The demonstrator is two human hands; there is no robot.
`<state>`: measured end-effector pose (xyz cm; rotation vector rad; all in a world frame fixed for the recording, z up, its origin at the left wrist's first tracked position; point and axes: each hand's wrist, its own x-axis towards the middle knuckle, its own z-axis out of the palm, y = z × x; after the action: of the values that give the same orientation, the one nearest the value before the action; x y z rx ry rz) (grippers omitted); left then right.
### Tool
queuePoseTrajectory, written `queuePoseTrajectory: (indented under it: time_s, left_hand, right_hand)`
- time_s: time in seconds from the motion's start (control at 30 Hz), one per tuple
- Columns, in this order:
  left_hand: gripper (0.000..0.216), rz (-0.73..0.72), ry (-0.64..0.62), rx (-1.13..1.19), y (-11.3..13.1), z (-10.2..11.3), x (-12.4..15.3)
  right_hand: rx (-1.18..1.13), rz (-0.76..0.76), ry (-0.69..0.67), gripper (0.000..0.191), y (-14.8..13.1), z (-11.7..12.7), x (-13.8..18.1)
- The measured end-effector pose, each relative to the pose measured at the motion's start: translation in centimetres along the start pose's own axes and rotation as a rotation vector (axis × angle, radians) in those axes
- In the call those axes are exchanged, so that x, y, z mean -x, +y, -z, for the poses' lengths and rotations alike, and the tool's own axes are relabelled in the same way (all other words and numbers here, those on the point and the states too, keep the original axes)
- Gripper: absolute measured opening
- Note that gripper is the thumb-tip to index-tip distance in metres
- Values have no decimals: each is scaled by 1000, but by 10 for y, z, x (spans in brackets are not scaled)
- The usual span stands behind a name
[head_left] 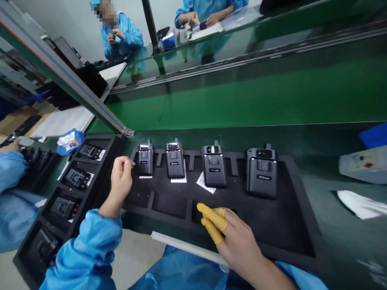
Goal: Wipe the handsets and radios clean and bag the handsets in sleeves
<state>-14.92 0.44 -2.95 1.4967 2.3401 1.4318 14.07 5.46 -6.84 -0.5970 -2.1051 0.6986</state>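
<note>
My left hand (121, 177) is raised over the left end of a black foam tray (287, 225). Its fingers are curled into a pinch; whatever may be between them is too small to make out. My right hand (236, 237), with yellow finger cots, hovers over the tray's front edge, fingers stretched out and holding nothing. Several black handheld radios stand in a row along the tray's back: one nearest my left hand (146, 159), a second (174, 161), a third (214, 167) and a larger-looking one at right (261, 173). White labels (206, 183) lie under some of them.
A second foam tray (105, 173) at left holds several black devices in compartments. A blue box (71, 141) with white contents sits behind it. White cloth or paper (359, 203) and a clear container (364, 165) lie at right. Co-workers sit at left and behind the green barrier (242, 96).
</note>
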Motion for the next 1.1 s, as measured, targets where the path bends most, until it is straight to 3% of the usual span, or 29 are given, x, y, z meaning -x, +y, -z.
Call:
queuePoseTrajectory:
  time_s: [0.1, 0.27, 0.37, 0.47, 0.6, 0.73, 0.87, 0.97, 1.1]
  left_hand:
    - [21, 83, -130, 196, 43, -17, 23]
    - [26, 451, -475, 740, 114, -61, 55]
    - [30, 622, -608, 903, 143, -81, 65]
    - [35, 786, -717, 974, 161, -96, 75]
    - [37, 865, -848, 940, 172, -111, 88]
    - [45, 878, -843, 790, 175, -120, 95]
    - [46, 840, -798, 685, 173, -120, 96]
    - [43, 777, -743, 661, 171, -119, 95]
    - [34, 701, -699, 664, 170, -119, 93]
  right_hand:
    - [-53, -148, -14, 26, -5, 4, -7]
    - [-304, -362, 57, 43, -12, 24, -24]
    - [-318, -314, 127, 28, -13, 40, -24]
    - [-176, -219, 242, 13, -13, 55, -14]
    - [81, -138, 383, 13, -7, 77, 7]
    - [345, -235, 407, 14, 15, 122, 38]
    - [549, -616, 272, 9, 42, 169, 76]
    - [556, -800, 42, 9, 55, 181, 97]
    - [567, -839, -103, 13, 59, 176, 105]
